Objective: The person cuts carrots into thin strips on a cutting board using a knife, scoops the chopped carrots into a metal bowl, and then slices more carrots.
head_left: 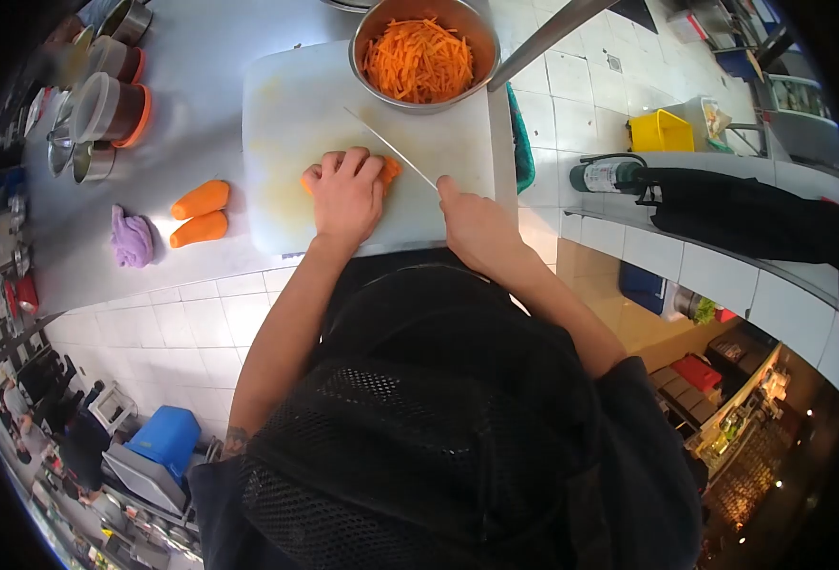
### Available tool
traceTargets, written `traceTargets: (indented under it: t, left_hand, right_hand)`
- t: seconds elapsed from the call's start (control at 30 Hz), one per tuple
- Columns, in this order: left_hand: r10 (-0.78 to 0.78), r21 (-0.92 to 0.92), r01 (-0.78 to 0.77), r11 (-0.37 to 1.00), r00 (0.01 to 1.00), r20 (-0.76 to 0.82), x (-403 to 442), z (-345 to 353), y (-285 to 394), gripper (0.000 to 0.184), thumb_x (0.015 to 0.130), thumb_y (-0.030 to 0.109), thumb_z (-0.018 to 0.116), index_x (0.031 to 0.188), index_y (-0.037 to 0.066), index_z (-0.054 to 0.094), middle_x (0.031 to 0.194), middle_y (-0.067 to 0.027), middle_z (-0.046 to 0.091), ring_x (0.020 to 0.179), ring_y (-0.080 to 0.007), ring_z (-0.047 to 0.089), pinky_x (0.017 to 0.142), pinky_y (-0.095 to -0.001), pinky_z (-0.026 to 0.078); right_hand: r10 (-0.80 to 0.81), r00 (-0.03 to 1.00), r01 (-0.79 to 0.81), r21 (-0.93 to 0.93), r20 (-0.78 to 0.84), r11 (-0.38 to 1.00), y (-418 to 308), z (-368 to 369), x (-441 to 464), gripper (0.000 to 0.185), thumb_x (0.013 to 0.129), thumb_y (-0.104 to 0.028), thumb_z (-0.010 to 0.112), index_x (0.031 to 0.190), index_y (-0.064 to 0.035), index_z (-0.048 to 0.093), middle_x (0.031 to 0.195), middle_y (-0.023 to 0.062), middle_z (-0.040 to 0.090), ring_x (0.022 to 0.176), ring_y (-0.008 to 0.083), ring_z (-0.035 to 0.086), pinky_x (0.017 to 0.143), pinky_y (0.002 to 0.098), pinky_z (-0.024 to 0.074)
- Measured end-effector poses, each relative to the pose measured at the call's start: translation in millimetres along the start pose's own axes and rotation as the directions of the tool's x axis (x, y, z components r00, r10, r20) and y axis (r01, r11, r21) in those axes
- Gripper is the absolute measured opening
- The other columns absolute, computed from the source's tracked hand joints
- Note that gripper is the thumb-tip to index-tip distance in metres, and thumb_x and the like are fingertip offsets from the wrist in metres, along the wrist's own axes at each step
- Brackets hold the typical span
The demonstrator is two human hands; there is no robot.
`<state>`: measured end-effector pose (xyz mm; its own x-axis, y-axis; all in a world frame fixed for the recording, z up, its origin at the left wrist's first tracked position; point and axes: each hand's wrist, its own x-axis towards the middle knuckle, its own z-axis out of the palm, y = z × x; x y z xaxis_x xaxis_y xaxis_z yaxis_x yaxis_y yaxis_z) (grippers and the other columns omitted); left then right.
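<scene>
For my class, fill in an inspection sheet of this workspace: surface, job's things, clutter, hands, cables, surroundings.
Surface: metal worktop; cutting board with yellowish marks.
Job's things: knife, cut carrot on the board, two carrots left of it, metal bowl of carrot strips at its far right corner.
Clutter: crumpled purple item, tubs far left.
Hands: left hand on the cut carrot, right hand holding the knife.
Cables: nothing seen.
Surroundings: tiled floor, yellow bin to the right.

the left hand (348, 195) presses sliced carrot (389, 174) on the cutting board (282, 123). the right hand (481, 228) grips a knife (393, 148), its blade slanting toward the board's far side. beyond both hands sits a bowl (424, 103) of carrot shreds (418, 62); left of them lie two peeled carrots (199, 214).
</scene>
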<state>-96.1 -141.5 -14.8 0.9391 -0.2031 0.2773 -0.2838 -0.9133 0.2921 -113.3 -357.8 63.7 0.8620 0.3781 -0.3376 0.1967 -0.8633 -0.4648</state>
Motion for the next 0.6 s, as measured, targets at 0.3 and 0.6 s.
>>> traceTargets:
  t: [0.3, 0.6]
  left_hand:
    - [0.004, 0.004, -0.004, 1.0, 1.0, -0.001, -3.8, 0.5, -1.8, 0.02, 0.089, 0.021, 0.068, 0.109, 0.02, 0.069, 0.114, 0.0021, 0.062, 0.113, -0.0254, 0.054, 0.093, -0.0527, 0.036]
    - [0.003, 0.006, -0.003, 1.0, 0.999, -0.032, -5.3, 5.0, -2.3, 0.019, 0.088, 0.021, 0.069, 0.107, 0.019, 0.07, 0.114, 0.004, 0.063, 0.112, -0.0248, 0.054, 0.093, -0.0513, 0.036]
  right_hand:
    - [0.031, 0.996, -0.029, -0.016, 0.086, 0.999, -17.7, -13.9, -34.7, 0.027, 0.09, -0.003, 0.055, 0.116, 0.0018, 0.05, 0.079, 0.0246, 0.069, 0.075, 0.0466, 0.07, 0.07, 0.0578, 0.0546]
    - [-0.058, 0.998, 0.057, 0.027, 0.016, 0.998, -27.8, -21.5, -5.7, 0.026, 0.09, -0.001, 0.053, 0.116, 0.0032, 0.05, 0.08, 0.0259, 0.069, 0.078, 0.0462, 0.07, 0.071, 0.0568, 0.0549]
